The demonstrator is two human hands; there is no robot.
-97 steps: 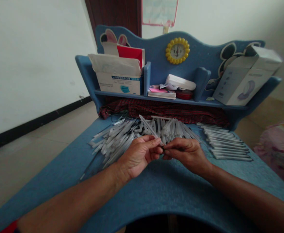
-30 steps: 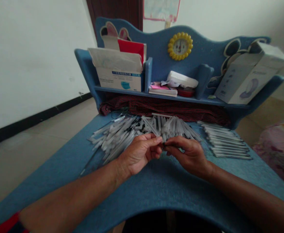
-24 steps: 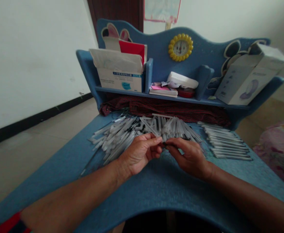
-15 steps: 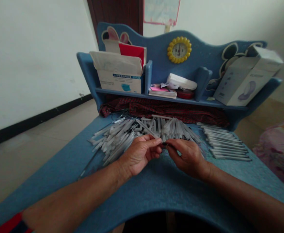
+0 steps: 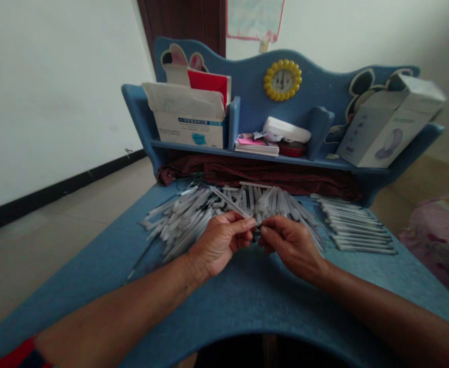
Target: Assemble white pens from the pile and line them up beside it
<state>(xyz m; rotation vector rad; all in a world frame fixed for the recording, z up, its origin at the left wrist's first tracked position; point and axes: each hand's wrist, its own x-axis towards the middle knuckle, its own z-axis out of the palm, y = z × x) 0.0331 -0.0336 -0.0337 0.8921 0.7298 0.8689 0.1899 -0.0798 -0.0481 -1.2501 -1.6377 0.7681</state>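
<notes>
My left hand is closed, with thumb and fingers pinching a translucent pen barrel that slants up and left over the pile. Close against it, my right hand is closed too, its thumb and forefinger pinched at the barrel's near end. A small dark piece shows between the fingertips, mostly hidden by them. Behind both hands lies a loose heap of translucent pen barrels, continuing to the right as another bunch. To the right, several pens with dark insides lie side by side in a row.
The blue desk has a raised shelf at its back. On it stand an open mask box, a stack of papers and a white carton. A dark red checked cloth lies beneath the shelf. A yellow clock is above.
My right hand's fingers have curled and shifted slightly around the dark piece, which shows less now. The barrel in my left hand has tilted and moved slightly left at its far end.
</notes>
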